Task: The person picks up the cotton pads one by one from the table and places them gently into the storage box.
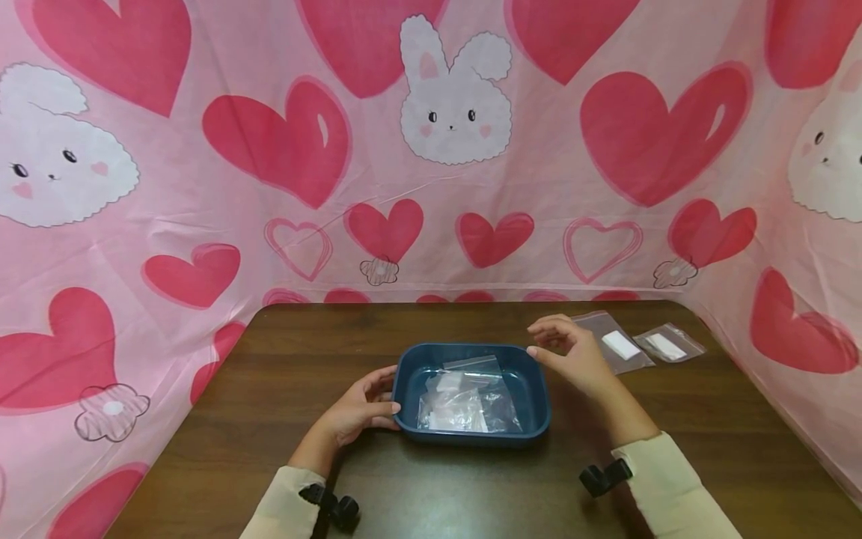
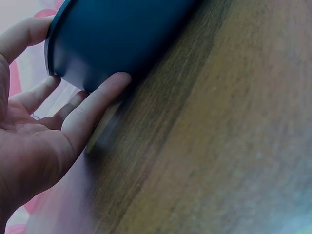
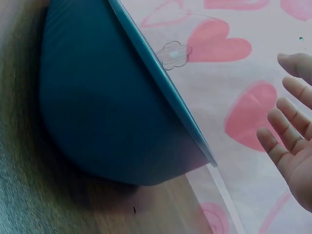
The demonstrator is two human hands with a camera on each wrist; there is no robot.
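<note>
Dark blue tub (image 1: 465,440) on a brown wood-grain table (image 1: 303,359), at mid-table between two bare hands; several clear bags (image 1: 466,404) lie overlapped inside it, white contents showing through; their exact count cannot be told, one layer covering another.

Left hand (image 1: 355,409) at the tub's left end; fingers spread fairly wide, tips touching the outer wall and rim, thumb toward the near corner; the left wrist view shows the fingers extended against the wall, one low near the table surface.

Right hand (image 1: 572,352) raised by the tub's far right corner; fingers loosely parted, nothing held; thumb tip overlaps the rim as seen from the head, but the right wrist view shows the hand apart from the tub.

On the table beyond the right hand, a larger clear bag (image 1: 608,327) with a white block inside, partly behind the hand; just right of it, a smaller clear bag (image 1: 685,346), also with a white piece.

Pale sleeves (image 1: 673,486); a black device (image 1: 606,477) at each wrist; pink cloth (image 1: 438,224) behind, printed with red hearts, white rabbits and sketched flowers.
</note>
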